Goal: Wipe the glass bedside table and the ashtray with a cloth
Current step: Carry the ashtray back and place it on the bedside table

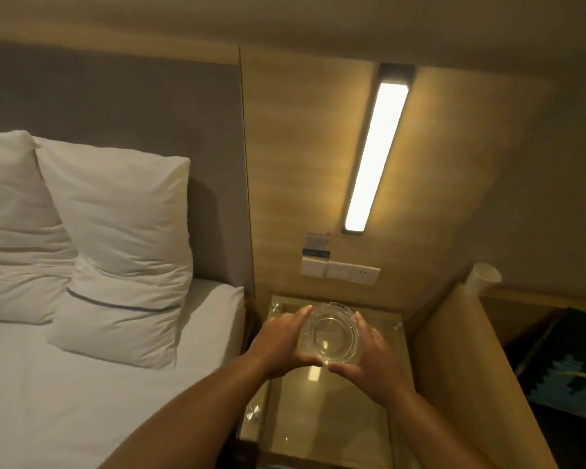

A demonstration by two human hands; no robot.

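A clear round glass ashtray point(332, 333) is held between both my hands above the far half of the glass bedside table point(322, 414). My left hand point(283, 340) grips its left side, fingers along the rim and thumb under the near edge. My right hand point(372, 357) grips its right side the same way. Whether the ashtray touches the glass top I cannot tell. No cloth is in view.
A bed point(82, 384) with white pillows point(122, 238) lies close to the table's left side. A wooden partition point(460, 367) stands along the right side, with a white paper cup point(481, 275) on it. Wall switches point(340, 270) and a lit strip lamp point(374, 157) are behind.
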